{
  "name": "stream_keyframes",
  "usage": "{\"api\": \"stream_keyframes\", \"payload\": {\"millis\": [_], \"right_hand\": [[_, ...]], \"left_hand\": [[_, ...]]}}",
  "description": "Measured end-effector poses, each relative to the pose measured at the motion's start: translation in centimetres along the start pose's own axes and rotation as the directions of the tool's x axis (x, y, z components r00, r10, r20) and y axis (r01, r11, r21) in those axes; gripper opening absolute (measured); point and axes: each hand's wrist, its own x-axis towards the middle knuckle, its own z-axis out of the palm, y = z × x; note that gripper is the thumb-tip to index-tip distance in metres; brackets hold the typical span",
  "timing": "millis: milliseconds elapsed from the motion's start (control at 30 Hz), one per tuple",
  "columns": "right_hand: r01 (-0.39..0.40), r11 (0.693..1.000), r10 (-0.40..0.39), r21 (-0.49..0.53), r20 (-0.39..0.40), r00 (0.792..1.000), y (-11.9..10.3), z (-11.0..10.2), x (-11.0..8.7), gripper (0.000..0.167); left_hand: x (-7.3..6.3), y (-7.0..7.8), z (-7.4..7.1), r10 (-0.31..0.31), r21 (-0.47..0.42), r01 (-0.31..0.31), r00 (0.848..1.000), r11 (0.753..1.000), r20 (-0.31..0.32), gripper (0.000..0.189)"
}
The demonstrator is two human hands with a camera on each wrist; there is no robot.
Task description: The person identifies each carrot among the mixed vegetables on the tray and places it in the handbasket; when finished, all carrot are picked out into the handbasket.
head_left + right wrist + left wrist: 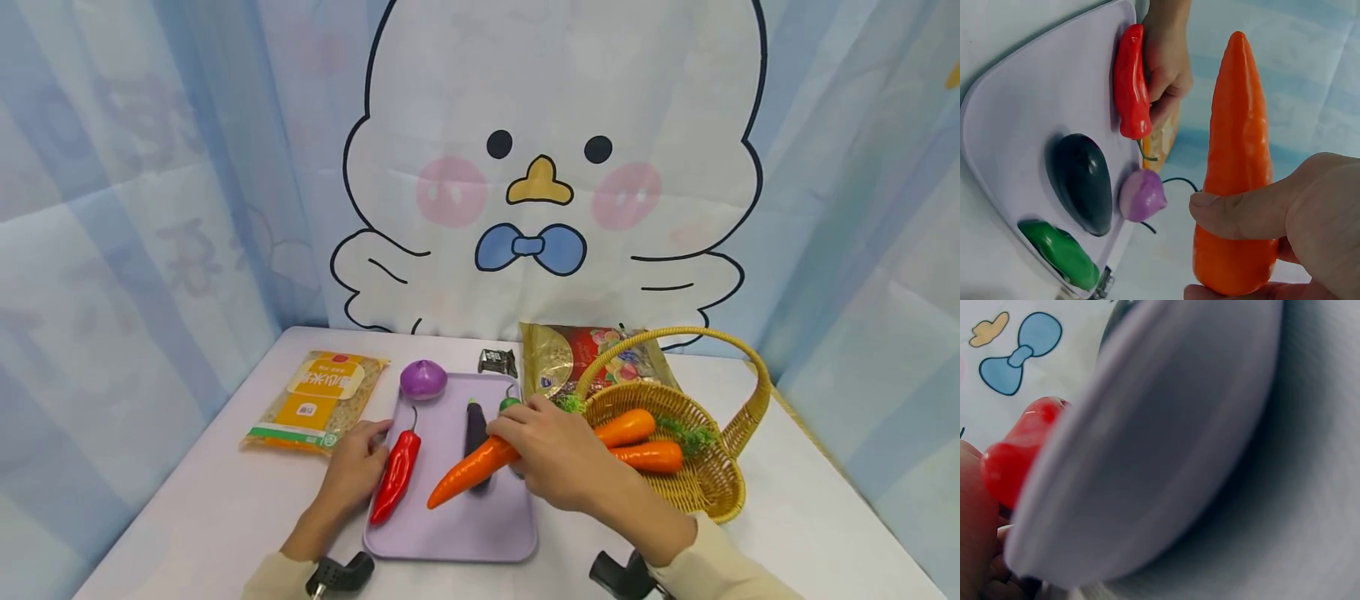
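Note:
My right hand pinches an orange carrot above a light purple tray. The right wrist view shows the thumb pressed across the thick end of the carrot, its tip pointing away. At the tray's left edge, my left hand grips the rim, fingers partly hidden. Beside it on the tray lies a red chili pepper. A dark eggplant lies mid-tray, partly behind the carrot. The green pepper is at the tray's right side. A purple onion sits at the back left corner.
On the right stands a yellow wicker basket with a tall handle, holding more carrots. A grain bag lies at left, another bag behind the basket. A small dark packet sits behind the tray.

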Motion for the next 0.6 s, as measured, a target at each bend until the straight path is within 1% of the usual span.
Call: {"api": "stream_keyframes", "payload": {"millis": [100,233,433,600], "right_hand": [[-0.017,1.0,0.017,0.022,0.004,1.0,0.5,-0.4,-0.3,0.041],[-0.033,0.999,0.033,0.036,0.018,0.999,1.4,-0.8,-0.9,0.039],[-0.067,0.996,0.062,0.065,0.064,0.996,2.9,-1.3,-1.7,0.039],[-0.122,0.99,0.114,0.074,0.11,0.987,4.0,-1.8,-2.3,0.039]], "left_hand": [[0.1,0.0,0.1,0.011,0.001,-0.011,1.0,1.0,-0.004,0.043],[0.1,-0.1,0.2,-0.001,-0.005,0.001,1.0,1.0,0.003,0.043],[0.2,-0.1,0.2,0.004,0.007,-0.004,1.0,1.0,-0.004,0.043],[0.1,-0.1,0.2,0.008,0.01,-0.008,1.0,1.0,-0.007,0.043]]}}
